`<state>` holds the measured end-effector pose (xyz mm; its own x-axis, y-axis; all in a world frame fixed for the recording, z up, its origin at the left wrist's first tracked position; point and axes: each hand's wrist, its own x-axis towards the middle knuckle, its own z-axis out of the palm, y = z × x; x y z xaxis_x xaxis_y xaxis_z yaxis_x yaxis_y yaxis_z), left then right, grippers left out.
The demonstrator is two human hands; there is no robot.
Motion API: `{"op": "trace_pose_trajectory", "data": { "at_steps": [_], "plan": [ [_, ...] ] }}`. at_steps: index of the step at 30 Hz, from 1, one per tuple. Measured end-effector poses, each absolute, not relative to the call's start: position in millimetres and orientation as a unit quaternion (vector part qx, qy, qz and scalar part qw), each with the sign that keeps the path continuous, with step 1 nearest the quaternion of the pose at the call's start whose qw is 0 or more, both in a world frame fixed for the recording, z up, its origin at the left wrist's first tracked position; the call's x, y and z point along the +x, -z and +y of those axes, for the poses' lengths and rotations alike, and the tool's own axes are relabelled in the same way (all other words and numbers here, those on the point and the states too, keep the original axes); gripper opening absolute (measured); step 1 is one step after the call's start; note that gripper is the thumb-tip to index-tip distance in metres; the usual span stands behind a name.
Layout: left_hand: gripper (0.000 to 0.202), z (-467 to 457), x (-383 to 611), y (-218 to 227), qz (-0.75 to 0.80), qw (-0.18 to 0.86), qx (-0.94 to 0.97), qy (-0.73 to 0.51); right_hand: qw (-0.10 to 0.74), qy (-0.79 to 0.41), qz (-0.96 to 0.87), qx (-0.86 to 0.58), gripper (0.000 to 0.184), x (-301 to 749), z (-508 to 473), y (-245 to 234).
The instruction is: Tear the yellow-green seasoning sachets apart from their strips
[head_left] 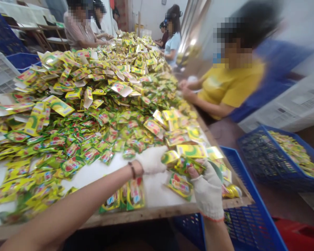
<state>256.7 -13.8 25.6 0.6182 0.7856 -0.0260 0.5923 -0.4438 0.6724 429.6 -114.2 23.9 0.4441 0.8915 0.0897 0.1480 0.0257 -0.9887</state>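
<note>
My right hand (208,190), in a white knit glove with bare fingertips, is closed around green and yellow sachets (189,165) over the table's near right part. My left hand (154,160), also gloved, reaches across from the left. Its fingers are blurred and partly hidden, and they seem closed on a small yellow carton (170,157) beside the sachets. Just below the hands lies a loose sachet (180,184) with a red and green print. Several flat sachets (134,195) lie along the near table edge, below my left wrist.
A large heap of yellow cartons (60,106) and sachets covers the table (157,198). Blue crates (247,216) stand below the right edge; another crate (267,150) holds sachets. A person in a yellow shirt (225,83) works at the right side; several others are farther back.
</note>
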Motion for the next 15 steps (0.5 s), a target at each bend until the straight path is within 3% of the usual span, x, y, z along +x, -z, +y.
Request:
{"op": "trace_pose_trajectory", "data": {
  "at_steps": [3,5,8,12,15],
  "plan": [
    [0.028,-12,228,-45,0.315,0.502,0.783,-0.188,0.551,-0.425,-0.445,-0.563,0.033,427,-110,-24],
    [0.024,-18,208,-62,0.290,0.531,0.766,-0.217,0.522,-0.500,-0.443,-0.531,0.033,419,-105,-25],
    [0.028,-40,190,-80,0.396,0.386,0.799,-0.238,0.503,-0.533,-0.426,-0.531,0.036,398,-97,-25],
    [0.073,-76,183,-76,0.490,0.064,0.847,-0.197,0.519,-0.549,-0.397,-0.521,0.039,367,-94,-21],
    [0.067,-89,175,-61,0.512,-0.018,0.848,-0.132,0.522,-0.580,-0.378,-0.498,0.041,355,-96,-22]
  ]
}}
